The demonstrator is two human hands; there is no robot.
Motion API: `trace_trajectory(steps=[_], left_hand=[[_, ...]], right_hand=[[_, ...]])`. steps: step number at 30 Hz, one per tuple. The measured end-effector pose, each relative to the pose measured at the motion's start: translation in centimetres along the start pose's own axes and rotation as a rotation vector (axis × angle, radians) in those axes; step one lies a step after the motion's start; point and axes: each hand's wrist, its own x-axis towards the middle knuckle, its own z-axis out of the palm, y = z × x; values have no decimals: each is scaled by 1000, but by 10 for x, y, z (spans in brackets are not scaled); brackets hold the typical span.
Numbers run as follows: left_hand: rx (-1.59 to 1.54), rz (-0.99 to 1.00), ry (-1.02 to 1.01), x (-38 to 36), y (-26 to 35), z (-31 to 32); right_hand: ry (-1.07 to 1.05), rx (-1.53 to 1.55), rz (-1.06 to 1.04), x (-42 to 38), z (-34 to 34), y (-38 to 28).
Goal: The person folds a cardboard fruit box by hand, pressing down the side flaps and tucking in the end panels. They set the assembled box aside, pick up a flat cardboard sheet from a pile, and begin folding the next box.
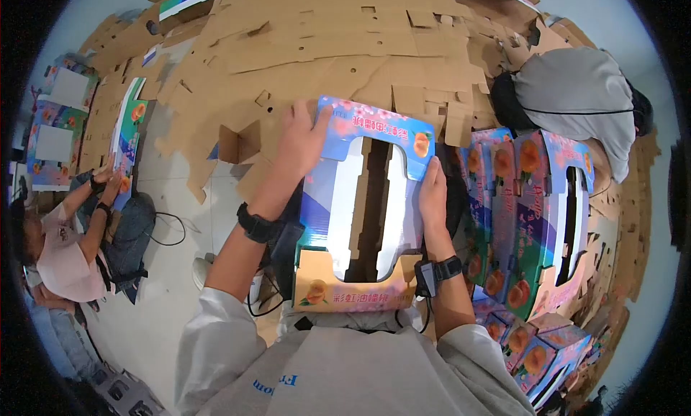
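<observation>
A printed fruit carton [329, 200] lies across my lap. Its top has a long slot between two white flaps, with a peach-like fruit and blossoms printed on the blue and orange ends. At the far left corner, my left hand [306, 139] is closed over the edge of the carton, with some fingers hidden against its side. Along the right side, near the far corner, my right hand [433, 200] presses against the wall, the thumb pointing up and the other fingers mostly out of sight. Dark bands circle both wrists.
Flattened cardboard [317, 38] with cut-outs covers the floor ahead. Stacked printed cartons [529, 222] stand close on my right, and another person in grey [576, 99] bends beyond them. To the left, a seated person in pink [68, 261] holds a printed carton piece [128, 139].
</observation>
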Motion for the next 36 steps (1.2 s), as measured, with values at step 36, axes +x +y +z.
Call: trace_trajectory(steps=[36], left_hand=[[743,451,-101,-46,-17,-19]], right_hand=[[-181,-258,-215,-18,6,-70]])
